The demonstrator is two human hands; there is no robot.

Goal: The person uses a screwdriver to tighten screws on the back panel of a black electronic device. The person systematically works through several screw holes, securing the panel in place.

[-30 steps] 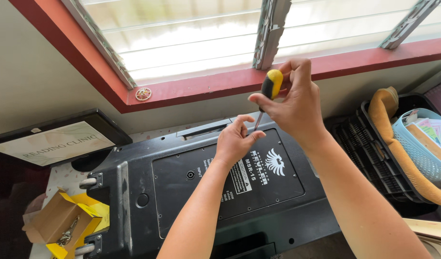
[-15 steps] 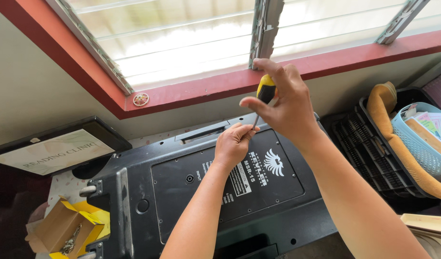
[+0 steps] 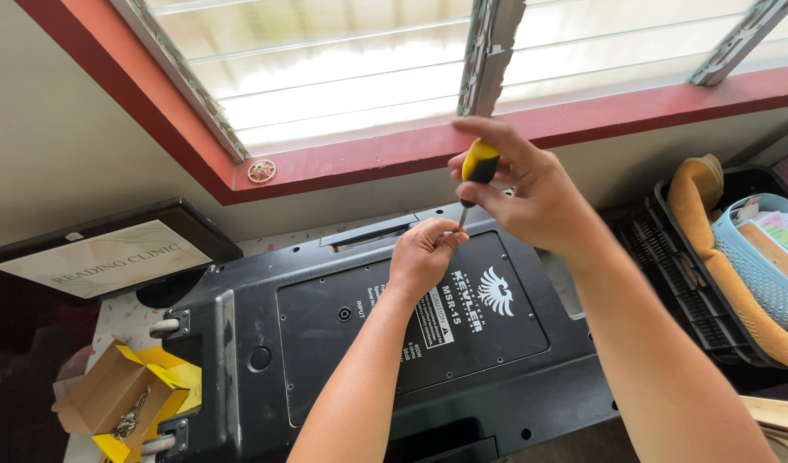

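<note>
The right hand (image 3: 531,193) is clenched around the yellow-and-black handle of a screwdriver (image 3: 478,167), thumb and fingers wrapped about the top of it, at about one o'clock from the middle of the view. The screwdriver stands nearly upright, tilted slightly, with its thin shaft running down toward seven o'clock to the left hand (image 3: 424,255). That left hand has its grip pinched shut at the shaft's lower end, fingertips gathered where the tip meets the rear panel of the loudspeaker cabinet (image 3: 325,343); whether it holds the shaft itself or a screw cannot be told

The cabinet is black plastic, lying back-side up and filling the lower middle of the view, with a flat dark plate (image 3: 497,334) bearing white print and a bird emblem just below the hands. A recessed carry handle (image 3: 368,231) sits at the cabinet's top edge, at ten o'clock from the left hand

At eight o'clock, near the cabinet's corner, an open yellow-lined cardboard box (image 3: 124,399) holds small metal parts. At nine o'clock a dark-framed sign (image 3: 102,257) leans against the wall. At three o'clock a black crate (image 3: 677,274) holds an orange cushion-like thing (image 3: 698,197) and a pale blue basket (image 3: 767,266). Along the top runs a red window sill (image 3: 368,154) under louvred glass
</note>
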